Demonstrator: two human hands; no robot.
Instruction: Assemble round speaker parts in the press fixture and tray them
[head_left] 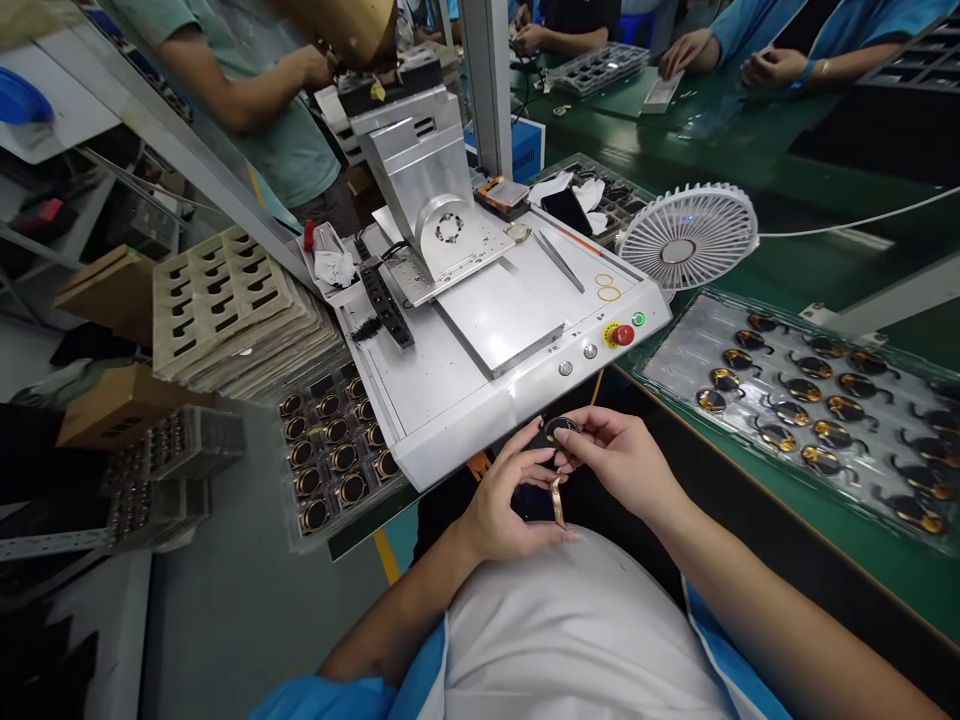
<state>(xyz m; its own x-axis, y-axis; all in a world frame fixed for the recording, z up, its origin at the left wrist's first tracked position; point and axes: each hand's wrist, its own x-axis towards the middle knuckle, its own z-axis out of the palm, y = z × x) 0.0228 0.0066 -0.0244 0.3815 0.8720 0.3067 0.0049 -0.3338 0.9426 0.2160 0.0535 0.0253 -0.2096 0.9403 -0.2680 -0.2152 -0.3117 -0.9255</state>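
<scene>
One white machine (480, 425) stood beyond the fingers, its top cut off. The right hand (619, 458), bent inward, pinched a round black part (553, 428), partly hidden; the left hand (504, 500) curled beside it, its grip impossible to tell. Just below those fingers was a gold-coloured piece (557, 503). Beyond them, buttons (590, 351) had tiny unreadable labels (577, 333).

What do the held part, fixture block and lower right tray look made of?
Held part: black, plastic or coated metal, too small to tell. Fixture block: likely bare aluminium, by its silvery sheen. Tray: probably clear plastic, by its glossy, see-through rim.
</scene>
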